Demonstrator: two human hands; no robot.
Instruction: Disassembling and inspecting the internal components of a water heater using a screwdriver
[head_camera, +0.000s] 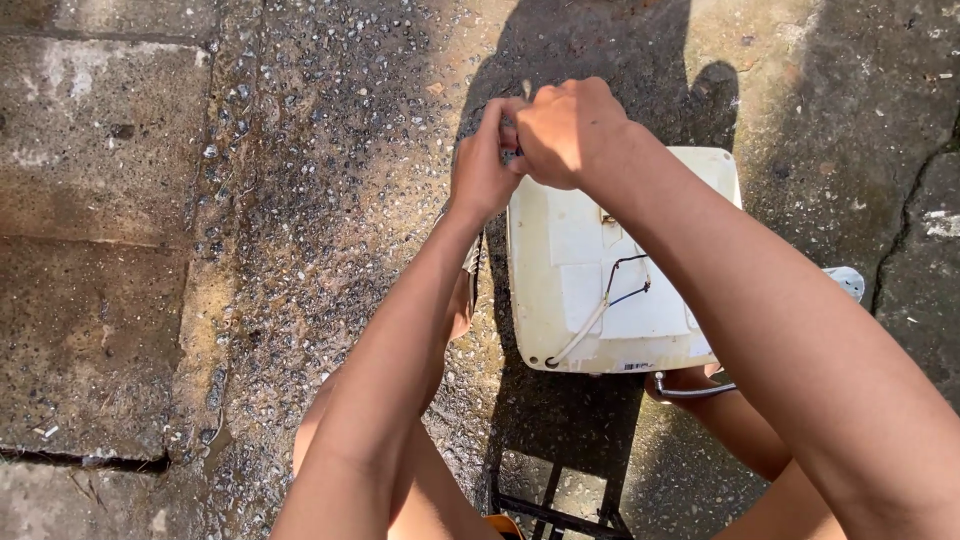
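A yellowed white plastic appliance casing (590, 290) stands between my knees on wet concrete, with thin black, blue and white wires (615, 290) running across its face. My left hand (483, 165) and my right hand (568, 130) meet at its top left corner. Both are closed around a small part there, which the fingers mostly hide. I cannot tell what that part is.
The ground is wet pebbled concrete (300, 200) with paving slabs (90, 330) at the left and a crack (900, 230) at the right. A black metal frame (560, 505) lies at the bottom edge. A grey hose (690, 392) curls under the casing.
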